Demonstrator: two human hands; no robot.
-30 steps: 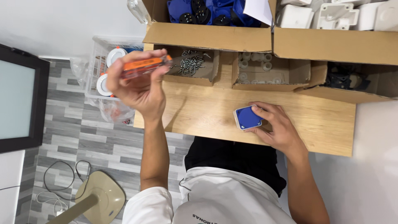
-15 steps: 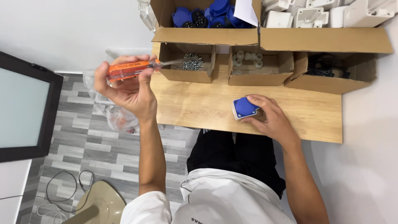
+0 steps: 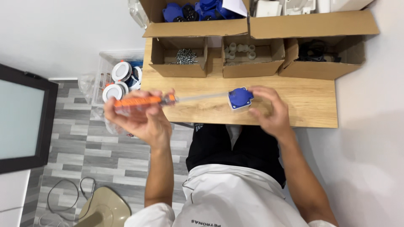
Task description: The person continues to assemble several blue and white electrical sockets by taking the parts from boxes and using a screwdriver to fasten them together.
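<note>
My left hand (image 3: 141, 115) grips an orange-handled screwdriver (image 3: 143, 101) held level, its long shaft reaching right so the tip meets the blue-and-white socket (image 3: 240, 98). My right hand (image 3: 271, 111) holds that socket tilted on the wooden table (image 3: 311, 103), fingers wrapped around its right side. The hands are blurred with motion.
Three small cardboard boxes line the table's far edge: screws (image 3: 185, 56), white plugs (image 3: 240, 50), black parts (image 3: 313, 50). Behind them are larger boxes of blue sockets (image 3: 198, 10) and white covers (image 3: 290, 6). A clear bin of round white fittings (image 3: 120, 77) stands left of the table, and a dark screen (image 3: 23, 117) stands further left.
My left hand has swung the screwdriver down from beside the screw box to the socket. My right hand has lifted and tilted the socket toward the tip.
</note>
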